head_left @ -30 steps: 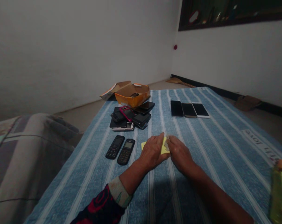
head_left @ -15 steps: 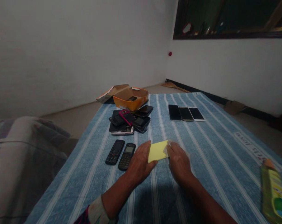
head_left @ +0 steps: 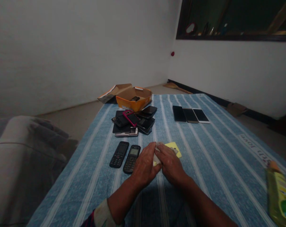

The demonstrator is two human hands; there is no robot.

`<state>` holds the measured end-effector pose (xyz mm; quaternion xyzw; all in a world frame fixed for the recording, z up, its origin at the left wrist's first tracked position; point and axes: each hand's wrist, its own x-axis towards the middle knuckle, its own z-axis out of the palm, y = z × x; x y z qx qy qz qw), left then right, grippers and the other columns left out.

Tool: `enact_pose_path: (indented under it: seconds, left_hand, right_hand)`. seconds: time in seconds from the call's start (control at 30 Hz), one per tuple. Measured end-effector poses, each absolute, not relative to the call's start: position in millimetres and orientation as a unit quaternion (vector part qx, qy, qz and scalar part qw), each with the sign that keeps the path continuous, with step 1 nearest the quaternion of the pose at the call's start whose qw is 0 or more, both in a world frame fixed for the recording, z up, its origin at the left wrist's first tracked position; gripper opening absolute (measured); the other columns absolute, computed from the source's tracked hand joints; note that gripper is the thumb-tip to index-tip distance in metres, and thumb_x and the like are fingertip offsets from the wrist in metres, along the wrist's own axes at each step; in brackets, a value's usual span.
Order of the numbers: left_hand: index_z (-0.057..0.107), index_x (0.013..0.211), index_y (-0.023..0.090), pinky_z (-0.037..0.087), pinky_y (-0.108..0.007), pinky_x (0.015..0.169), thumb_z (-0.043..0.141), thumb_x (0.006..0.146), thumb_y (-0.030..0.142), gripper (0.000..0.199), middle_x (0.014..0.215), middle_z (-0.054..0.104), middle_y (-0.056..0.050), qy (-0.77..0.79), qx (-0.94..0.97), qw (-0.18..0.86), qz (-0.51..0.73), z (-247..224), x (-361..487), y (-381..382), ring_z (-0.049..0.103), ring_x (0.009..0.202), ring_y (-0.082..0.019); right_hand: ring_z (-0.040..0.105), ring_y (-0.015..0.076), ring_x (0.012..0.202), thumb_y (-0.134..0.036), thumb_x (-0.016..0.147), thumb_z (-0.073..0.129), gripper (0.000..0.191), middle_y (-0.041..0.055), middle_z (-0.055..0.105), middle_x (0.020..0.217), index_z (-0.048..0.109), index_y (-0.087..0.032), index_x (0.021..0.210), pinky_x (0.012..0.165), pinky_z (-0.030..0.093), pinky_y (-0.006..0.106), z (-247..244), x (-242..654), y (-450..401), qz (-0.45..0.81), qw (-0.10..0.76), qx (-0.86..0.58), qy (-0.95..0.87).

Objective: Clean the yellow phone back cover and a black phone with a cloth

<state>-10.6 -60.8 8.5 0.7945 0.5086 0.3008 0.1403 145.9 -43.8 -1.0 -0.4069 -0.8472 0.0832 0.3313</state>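
A flat yellow object (head_left: 176, 150) lies on the blue striped cloth, its right end showing beyond my hands. My left hand (head_left: 145, 164) is closed on the left end of it, fingers together. Over its middle, my right hand (head_left: 169, 162) presses a pale crumpled cloth (head_left: 157, 160) against the yellow surface, close to my left fingers. Two black keypad phones, one at the far left (head_left: 119, 154) and one beside my left hand (head_left: 131, 159), lie face up. The underside of the yellow object is hidden.
Beyond my hands is a pile of phones (head_left: 133, 121), with an open orange box (head_left: 133, 102) behind it. Three phones (head_left: 191, 115) lie side by side at the back right. A yellow-green bottle (head_left: 280, 197) is at the right edge. Bunched fabric (head_left: 22, 170) is at left.
My right hand and the pale cloth have moved left along the yellow object to meet my left hand. The yellow object's right end is now uncovered. The view has shifted slightly.
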Motion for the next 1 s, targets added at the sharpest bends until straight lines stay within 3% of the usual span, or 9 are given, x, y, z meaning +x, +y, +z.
enact_pose_path:
  seconds: [0.23,0.4,0.6,1.0]
  left_hand:
    - [0.025,0.145,0.013,0.039,-0.056,0.108,0.066,0.075,0.029,0.082,0.144,0.044,-0.020,0.529,0.781,0.172,0.284,11.8,-10.4,-61.8,0.045,0.131,-0.035]
    - [0.022,0.146,0.012,0.037,-0.055,0.111,0.065,0.074,0.028,0.085,0.148,0.039,-0.022,0.541,0.764,0.183,0.301,12.6,-9.2,-61.7,0.039,0.138,-0.034]
    - [0.021,0.148,0.013,0.033,-0.056,0.114,0.062,0.077,0.026,0.083,0.152,0.034,-0.021,0.538,0.764,0.148,0.324,7.6,-9.6,-61.5,0.031,0.143,-0.035]
    - [0.028,0.145,0.013,0.042,-0.053,0.108,0.061,0.081,0.030,0.074,0.141,0.049,-0.020,0.523,0.775,0.151,0.322,8.3,-13.2,-59.3,0.046,0.133,-0.032]
  right_hand:
    - [0.047,0.0279,0.131,-0.010,0.090,0.041,0.040,0.0158,0.057,0.136,0.065,-0.016,0.121,0.107,0.039,0.049,-20.0,179.3,-30.7,0.060,0.359,-0.494,-0.789]
    - [0.047,0.0287,0.129,-0.012,0.091,0.044,0.035,0.0160,0.059,0.132,0.065,-0.016,0.118,0.106,0.038,0.049,-9.9,167.7,-32.7,0.061,0.344,-0.467,-0.813]
    - [0.057,0.0232,0.102,-0.016,0.093,0.049,0.025,0.0110,0.065,0.107,0.066,-0.018,0.111,0.090,0.046,0.040,18.7,131.8,-32.4,0.181,0.317,-0.360,-0.858]
    - [0.055,0.0224,0.101,-0.016,0.093,0.049,0.026,0.0090,0.064,0.106,0.064,-0.018,0.114,0.089,0.043,0.037,19.9,127.5,-30.1,0.212,0.341,-0.331,-0.854]
